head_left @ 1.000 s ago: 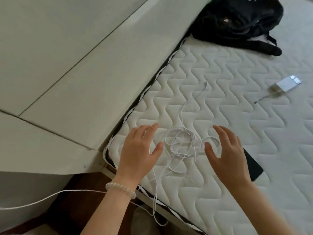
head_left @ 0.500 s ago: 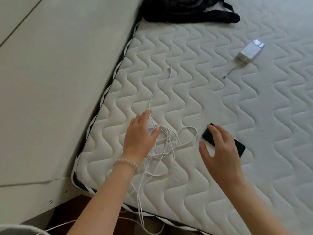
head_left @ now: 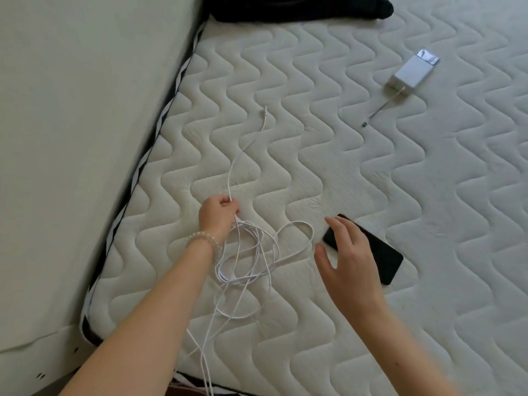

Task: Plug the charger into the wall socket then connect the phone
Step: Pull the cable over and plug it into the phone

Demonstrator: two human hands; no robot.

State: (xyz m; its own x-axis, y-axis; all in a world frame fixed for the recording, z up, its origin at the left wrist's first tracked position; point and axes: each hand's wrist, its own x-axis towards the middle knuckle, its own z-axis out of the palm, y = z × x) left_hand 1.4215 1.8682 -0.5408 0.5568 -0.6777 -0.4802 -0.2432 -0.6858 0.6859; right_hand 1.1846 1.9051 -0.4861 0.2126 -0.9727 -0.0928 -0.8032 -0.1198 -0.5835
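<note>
A long white charging cable [head_left: 251,252] lies in tangled loops on the quilted mattress [head_left: 343,172] and trails off its near edge. Its free plug end [head_left: 265,111] points away from me. My left hand [head_left: 218,214], with a bead bracelet on the wrist, is shut on the cable just above the tangle. A black phone [head_left: 380,252] lies flat to the right. My right hand [head_left: 348,258] hovers over the phone's left part with fingers spread, holding nothing. No wall socket is in view.
A white power bank [head_left: 413,71] with a short cable lies at the far right of the mattress. A black bag [head_left: 300,8] sits at the top edge. A pale padded headboard panel [head_left: 80,138] runs along the left side.
My left hand has closed on the cable, where before it was open above the tangle. My right hand has shifted right, over the phone. The camera has panned so the mattress fills more of the view.
</note>
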